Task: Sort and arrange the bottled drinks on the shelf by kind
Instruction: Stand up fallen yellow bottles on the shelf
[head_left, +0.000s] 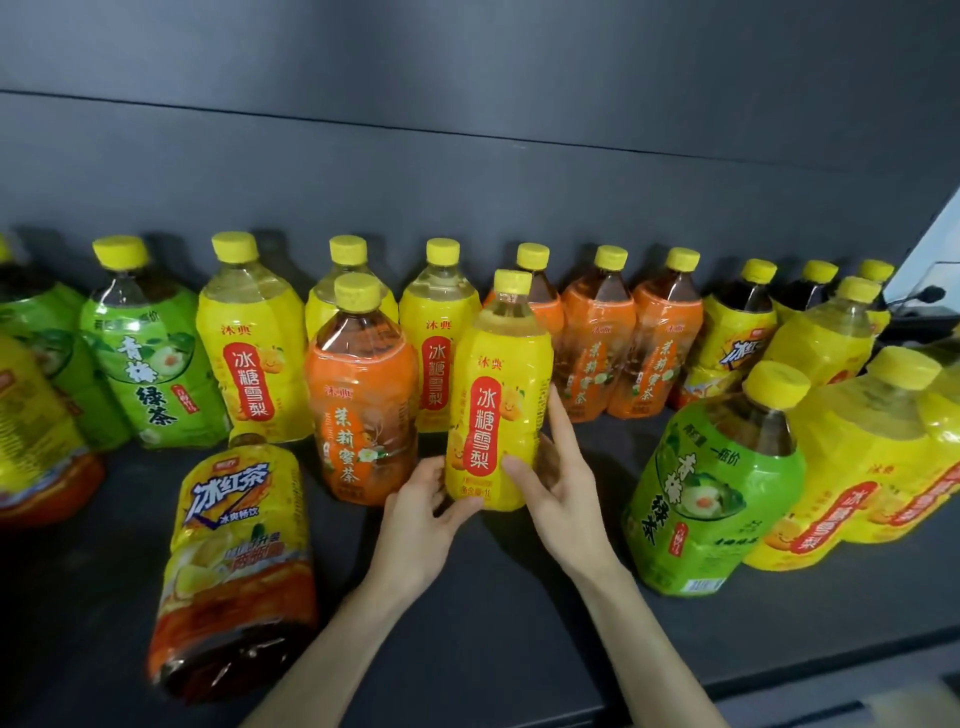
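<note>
A yellow pear-drink bottle (498, 395) stands upright at the middle of the dark shelf (467, 634). My left hand (421, 514) touches its lower left side, and my right hand (563, 467) cups its lower right side with the thumb on the label and the fingers spread behind it. Just to its left stands an orange jasmine-tea bottle (363, 400). Behind them runs a row: a green-tea bottle (150, 369), yellow pear-drink bottles (249, 358), orange bottles (597, 348) and iced-red-tea bottles (732, 343). All of them have yellow caps.
An iced-red-tea bottle (239, 561) leans at the front left. At the front right a green-tea bottle (711, 499) stands beside several yellow pear-drink bottles (857, 467). More bottles crowd the far left edge (36, 415). The grey back wall (467, 182) closes the shelf.
</note>
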